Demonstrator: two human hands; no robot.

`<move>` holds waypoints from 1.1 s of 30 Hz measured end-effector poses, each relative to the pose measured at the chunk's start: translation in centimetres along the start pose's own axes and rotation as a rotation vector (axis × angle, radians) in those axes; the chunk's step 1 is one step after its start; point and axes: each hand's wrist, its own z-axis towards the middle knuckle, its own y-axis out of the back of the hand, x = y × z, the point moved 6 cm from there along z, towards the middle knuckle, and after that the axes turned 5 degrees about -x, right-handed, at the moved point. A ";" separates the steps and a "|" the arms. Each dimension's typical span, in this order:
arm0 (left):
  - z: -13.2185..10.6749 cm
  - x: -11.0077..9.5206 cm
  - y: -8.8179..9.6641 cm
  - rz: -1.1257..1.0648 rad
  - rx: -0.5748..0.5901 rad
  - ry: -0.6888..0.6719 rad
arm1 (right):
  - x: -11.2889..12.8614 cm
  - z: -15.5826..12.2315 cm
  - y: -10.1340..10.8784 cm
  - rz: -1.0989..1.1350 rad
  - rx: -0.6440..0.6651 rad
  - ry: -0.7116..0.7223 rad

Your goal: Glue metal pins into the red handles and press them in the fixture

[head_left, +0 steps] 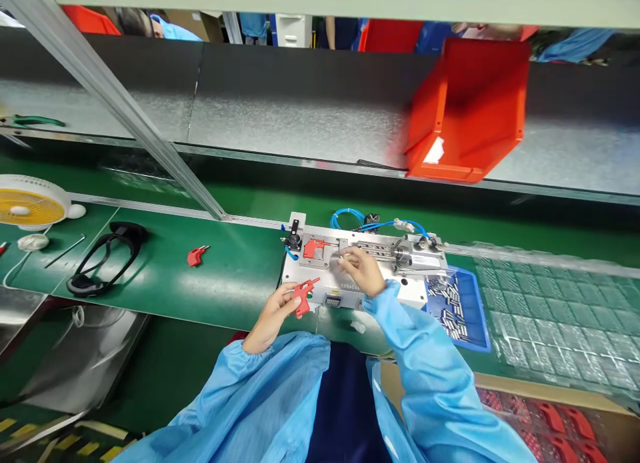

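My left hand grips a red pistol-shaped plastic part at the front edge of a white press fixture. A second red pistol-shaped part lies in the metal nest on top of the fixture. Just right of that nest, my right hand is closed in a pinch over the fixture; whatever is between its fingertips is too small to make out. To the right stands a blue tray of short metal pins. Another red part rests on the green bench at left.
An orange-red bin sits on the raised metal shelf. A metal post slants down at left. Black headgear and a fan occupy the bench's left. Clear plastic trays lie at right, and a box of red parts below.
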 end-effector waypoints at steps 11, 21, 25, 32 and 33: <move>0.1 -0.8 1.9 -0.036 -0.063 -0.023 | -0.6 4.0 -1.9 -0.019 -0.102 0.122; 0.8 0.1 0.9 -0.057 -0.061 -0.017 | -1.8 3.4 1.5 0.035 -0.303 0.040; 0.9 0.4 1.1 -0.046 -0.062 -0.032 | -1.5 3.6 1.7 -0.098 -0.362 0.151; 0.9 0.4 1.5 -0.022 -0.066 -0.049 | -1.8 4.7 0.2 -0.432 -0.319 0.290; 0.9 0.4 1.6 -0.024 -0.070 -0.047 | -2.0 4.8 0.0 -0.473 -0.308 0.305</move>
